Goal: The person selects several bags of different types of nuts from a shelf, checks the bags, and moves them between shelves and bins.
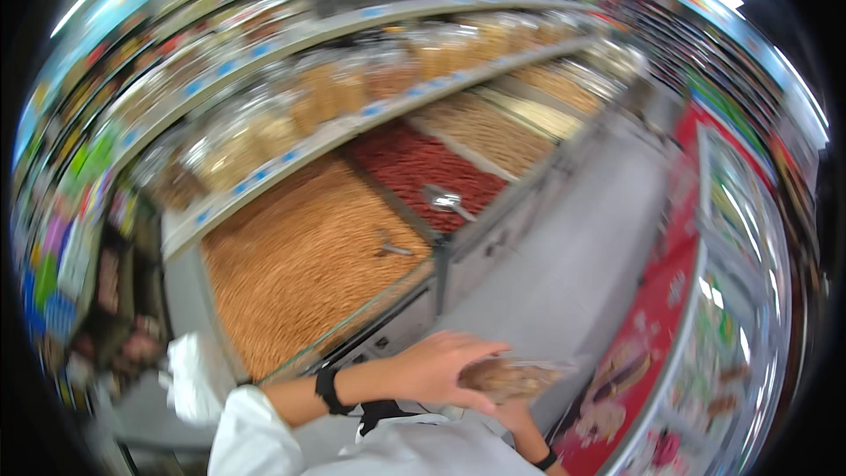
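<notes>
My left hand (446, 370), with a black band on its wrist, reaches across in front of my body and grips a clear plastic bag of brownish food pieces (509, 380). Beneath the bag is my right hand (515, 415), largely hidden by it; its fingers seem to touch the bag's underside, but its grip cannot be made out. Beyond my hands lies a wide bin of orange-brown nuts or beans (310, 264) with a small scoop (396, 249) on top. Beside it, a metal scoop (444, 199) rests in a bin of dark red food (410, 165). The view is blurred.
Shelves of filled clear bags and jars (330, 89) rise behind the bins. A glass-topped freezer with a red side (661, 344) runs along the right, across a grey aisle floor (562, 231). A white plastic bag (192, 377) is at the lower left.
</notes>
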The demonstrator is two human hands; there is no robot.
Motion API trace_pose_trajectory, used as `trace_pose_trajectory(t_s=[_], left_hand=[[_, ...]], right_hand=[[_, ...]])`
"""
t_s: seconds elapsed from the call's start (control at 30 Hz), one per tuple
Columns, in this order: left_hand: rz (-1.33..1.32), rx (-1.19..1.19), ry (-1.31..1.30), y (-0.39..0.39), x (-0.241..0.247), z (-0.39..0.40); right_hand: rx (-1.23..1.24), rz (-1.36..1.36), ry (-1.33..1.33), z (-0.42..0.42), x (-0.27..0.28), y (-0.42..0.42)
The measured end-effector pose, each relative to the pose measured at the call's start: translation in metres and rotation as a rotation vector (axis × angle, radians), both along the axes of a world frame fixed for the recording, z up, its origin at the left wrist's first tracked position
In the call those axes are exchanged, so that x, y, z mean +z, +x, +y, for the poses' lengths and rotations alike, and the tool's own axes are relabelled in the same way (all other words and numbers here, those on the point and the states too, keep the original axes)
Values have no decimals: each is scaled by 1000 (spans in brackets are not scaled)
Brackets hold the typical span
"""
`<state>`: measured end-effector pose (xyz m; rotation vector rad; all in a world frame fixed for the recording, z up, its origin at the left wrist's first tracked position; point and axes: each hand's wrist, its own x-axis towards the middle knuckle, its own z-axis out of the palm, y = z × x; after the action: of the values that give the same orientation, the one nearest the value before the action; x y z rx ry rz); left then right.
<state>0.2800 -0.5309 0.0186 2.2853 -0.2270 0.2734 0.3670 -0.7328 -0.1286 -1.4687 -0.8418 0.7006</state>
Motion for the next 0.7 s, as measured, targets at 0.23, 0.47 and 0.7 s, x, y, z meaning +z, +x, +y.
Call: trace_pose_trajectory(t_s=[0.23,0.47,0.7], left_hand=[[-229,640,-454,-29,-11,188],[-441,1394,-898,-183,-11,416],[-432,1665,-771,-274,-11,536]], right_hand=[[75,550,474,2,-42,4],[-117,745,497,35,-26,-10],[-316,853,445,77,1,-53]])
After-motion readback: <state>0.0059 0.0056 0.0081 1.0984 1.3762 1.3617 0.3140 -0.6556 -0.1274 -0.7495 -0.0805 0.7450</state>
